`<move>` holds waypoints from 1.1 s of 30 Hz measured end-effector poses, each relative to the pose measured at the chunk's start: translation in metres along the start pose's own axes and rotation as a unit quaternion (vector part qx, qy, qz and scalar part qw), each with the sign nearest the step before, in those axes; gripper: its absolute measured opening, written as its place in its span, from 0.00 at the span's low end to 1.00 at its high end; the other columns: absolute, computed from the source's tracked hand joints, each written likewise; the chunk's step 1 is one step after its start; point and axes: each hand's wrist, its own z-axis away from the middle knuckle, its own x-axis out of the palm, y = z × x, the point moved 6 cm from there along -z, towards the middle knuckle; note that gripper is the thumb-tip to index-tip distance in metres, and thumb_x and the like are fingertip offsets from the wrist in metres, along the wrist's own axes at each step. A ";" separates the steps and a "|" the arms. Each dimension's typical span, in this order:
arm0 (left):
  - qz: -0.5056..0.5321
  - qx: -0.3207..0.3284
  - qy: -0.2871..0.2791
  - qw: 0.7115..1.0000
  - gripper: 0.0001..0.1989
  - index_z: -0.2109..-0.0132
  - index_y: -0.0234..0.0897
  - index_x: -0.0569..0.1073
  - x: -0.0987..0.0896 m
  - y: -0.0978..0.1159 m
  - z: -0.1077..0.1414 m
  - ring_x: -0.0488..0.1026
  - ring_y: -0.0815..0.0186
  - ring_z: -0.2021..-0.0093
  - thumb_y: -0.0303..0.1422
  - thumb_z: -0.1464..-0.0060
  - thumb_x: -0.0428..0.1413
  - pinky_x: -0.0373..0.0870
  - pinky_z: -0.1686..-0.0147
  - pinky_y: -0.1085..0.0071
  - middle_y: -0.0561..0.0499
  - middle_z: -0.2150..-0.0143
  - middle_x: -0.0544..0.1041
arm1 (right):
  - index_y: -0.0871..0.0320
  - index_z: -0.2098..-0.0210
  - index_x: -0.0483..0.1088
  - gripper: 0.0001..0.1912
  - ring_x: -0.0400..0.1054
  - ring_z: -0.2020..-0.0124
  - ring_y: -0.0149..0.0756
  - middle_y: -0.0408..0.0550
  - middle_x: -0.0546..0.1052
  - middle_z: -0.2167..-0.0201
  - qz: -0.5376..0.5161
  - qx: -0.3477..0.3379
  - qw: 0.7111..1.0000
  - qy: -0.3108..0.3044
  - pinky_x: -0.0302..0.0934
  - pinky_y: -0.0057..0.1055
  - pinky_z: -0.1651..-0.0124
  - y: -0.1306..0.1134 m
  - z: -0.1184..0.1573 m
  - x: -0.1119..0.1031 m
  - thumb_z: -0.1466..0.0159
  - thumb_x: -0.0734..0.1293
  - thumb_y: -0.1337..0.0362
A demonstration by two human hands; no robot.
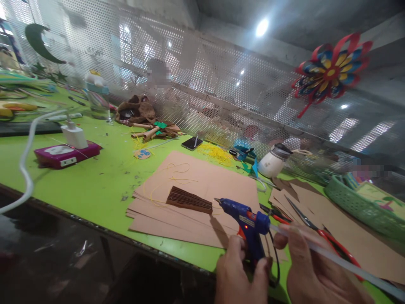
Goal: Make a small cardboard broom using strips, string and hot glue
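Observation:
My left hand [242, 272] is wrapped round the handle of a blue hot glue gun [242, 215], whose small red light glows. Its nozzle points left, near the narrow end of a dark brown pleated paper fan [190, 200]. A long translucent glue stick [344, 264] runs into the back of the gun, and my right hand [311, 264] pinches it just behind the gun. Beneath the fan lies a stack of brown paper sheets [221, 179], with a loose yellow thread [177, 169] on top.
Red-handled scissors [332, 240] lie on more brown paper at right, near a green basket [351, 209]. A white jug [272, 162] and yellow paper shreds [215, 154] stand along the perforated metal screen. At left are a purple power strip [68, 154] and a white cable [27, 169].

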 end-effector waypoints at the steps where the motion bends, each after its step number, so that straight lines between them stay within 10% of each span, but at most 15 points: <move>1: -0.001 0.001 -0.001 1.000 0.09 0.64 0.39 0.70 0.000 0.000 0.000 0.76 0.57 0.61 0.35 0.52 0.61 0.73 0.64 0.69 0.44 0.64 0.79 | 0.59 0.71 0.74 0.23 0.75 0.77 0.37 0.48 0.78 0.78 0.002 -0.003 1.000 -0.007 0.63 0.28 0.74 -0.001 0.000 0.000 0.33 0.59 0.48; 33: 0.033 0.004 -0.008 0.999 0.09 0.62 0.37 0.70 -0.001 0.007 -0.003 0.76 0.60 0.64 0.35 0.50 0.60 0.71 0.65 0.70 0.44 0.64 0.79 | 0.59 0.69 0.74 0.18 0.74 0.79 0.35 0.46 0.78 0.79 -0.078 -0.002 0.997 -0.021 0.68 0.28 0.71 -0.001 -0.005 0.005 0.34 0.62 0.52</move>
